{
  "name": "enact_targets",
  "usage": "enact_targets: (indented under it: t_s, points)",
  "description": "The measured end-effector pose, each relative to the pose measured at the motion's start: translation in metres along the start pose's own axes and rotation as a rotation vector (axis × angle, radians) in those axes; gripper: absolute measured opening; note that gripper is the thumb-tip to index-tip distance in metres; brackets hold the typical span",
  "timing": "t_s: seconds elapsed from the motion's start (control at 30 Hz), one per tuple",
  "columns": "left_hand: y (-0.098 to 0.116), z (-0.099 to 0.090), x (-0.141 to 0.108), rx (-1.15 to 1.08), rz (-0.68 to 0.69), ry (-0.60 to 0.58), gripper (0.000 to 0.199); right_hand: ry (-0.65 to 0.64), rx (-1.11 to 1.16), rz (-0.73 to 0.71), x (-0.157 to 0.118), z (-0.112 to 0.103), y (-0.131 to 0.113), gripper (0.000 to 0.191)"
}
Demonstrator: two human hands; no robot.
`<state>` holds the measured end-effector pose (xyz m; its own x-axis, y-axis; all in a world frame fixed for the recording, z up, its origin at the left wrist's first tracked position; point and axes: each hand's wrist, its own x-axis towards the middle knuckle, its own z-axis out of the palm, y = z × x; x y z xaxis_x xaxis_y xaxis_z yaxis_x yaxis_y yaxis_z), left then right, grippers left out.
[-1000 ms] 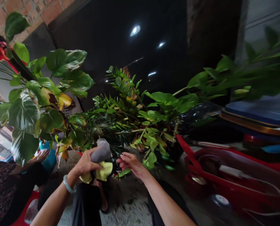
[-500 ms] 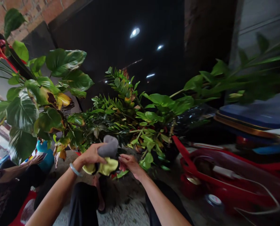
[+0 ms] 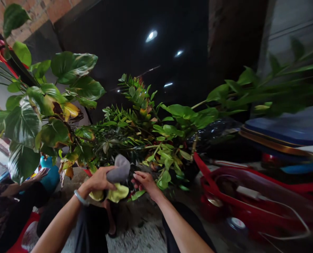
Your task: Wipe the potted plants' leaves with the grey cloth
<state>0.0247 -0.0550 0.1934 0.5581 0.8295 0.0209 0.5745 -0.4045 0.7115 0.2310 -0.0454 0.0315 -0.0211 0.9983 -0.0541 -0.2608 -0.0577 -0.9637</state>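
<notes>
My left hand (image 3: pixel 100 181), with a pale bangle at the wrist, is wrapped round a bundle of soft cloth. A grey rounded piece of cloth (image 3: pixel 119 169) sticks out above my fingers, shaped rather like a sock toe. Below the fingers hangs yellow cloth (image 3: pixel 118 193). Close by on the right, my right hand (image 3: pixel 145 182) is closed in a pinch, fingertips near the cloth. Whatever it pinches is too small and dark to make out. Just beyond both hands grow green potted plants (image 3: pixel 167 131), and a leaf (image 3: pixel 137 195) shows under my right hand.
At the right lies a red bag (image 3: pixel 211 184) with a white cable and plug (image 3: pixel 248 192), beside a clear jar lid (image 3: pixel 237 223). Blue folded stools or boards (image 3: pixel 282 128) stand behind. A large-leaved plant (image 3: pixel 23 121) fills the left, with another person's arm (image 3: pixel 11 189) below it.
My left hand and the cloth have shifted slightly left and down, away from the right hand. My right hand has stayed nearly in place, still pinched.
</notes>
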Motion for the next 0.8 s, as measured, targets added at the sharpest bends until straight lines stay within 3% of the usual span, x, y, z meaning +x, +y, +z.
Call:
enact_targets:
  t_s: [0.03,0.1,0.23,0.3,0.33,0.4,0.5,0.53,0.57,0.63,0.73,0.8]
  points:
    - [0.001,-0.004,-0.012,0.007,-0.014,-0.051,0.066,-0.006,-0.01,-0.007,0.0,-0.001,0.0,0.031]
    - [0.008,-0.02,-0.028,-0.017,-0.028,0.008,0.066,-0.011,-0.03,-0.014,0.0,-0.002,0.0,0.031]
    - [0.01,-0.057,-0.027,-0.113,0.014,0.467,0.07,0.022,-0.025,-0.001,0.0,0.001,0.001,0.033]
    - [-0.003,-0.057,-0.022,-0.103,-0.044,0.652,0.069,0.049,-0.006,0.006,0.001,0.004,0.002,0.034]
    - [-0.011,-0.051,-0.022,-0.079,-0.097,0.678,0.068,0.056,-0.001,0.011,0.002,0.005,0.003,0.034]
    - [-0.025,-0.031,-0.03,-0.026,-0.204,0.532,0.068,0.055,-0.006,0.017,0.002,0.005,0.004,0.032]
    - [-0.029,-0.006,-0.057,-0.043,-0.251,0.087,0.065,0.034,-0.033,0.012,0.002,0.002,0.005,0.032]
    - [-0.025,-0.005,-0.065,-0.07,-0.239,0.035,0.065,0.033,-0.038,0.007,0.002,0.001,0.004,0.033]
    - [-0.019,-0.009,-0.072,-0.101,-0.218,0.06,0.065,0.036,-0.039,0.001,0.002,0.0,0.004,0.034]
    - [-0.006,-0.026,-0.076,-0.143,-0.161,0.291,0.065,0.049,-0.033,-0.01,0.0,0.0,0.003,0.035]
    - [0.003,-0.051,-0.063,-0.13,-0.101,0.691,0.061,0.051,-0.022,-0.026,-0.001,0.002,0.002,0.034]
    - [-0.004,-0.05,-0.049,-0.125,-0.11,0.813,0.062,0.053,-0.011,-0.029,-0.001,0.004,0.002,0.034]
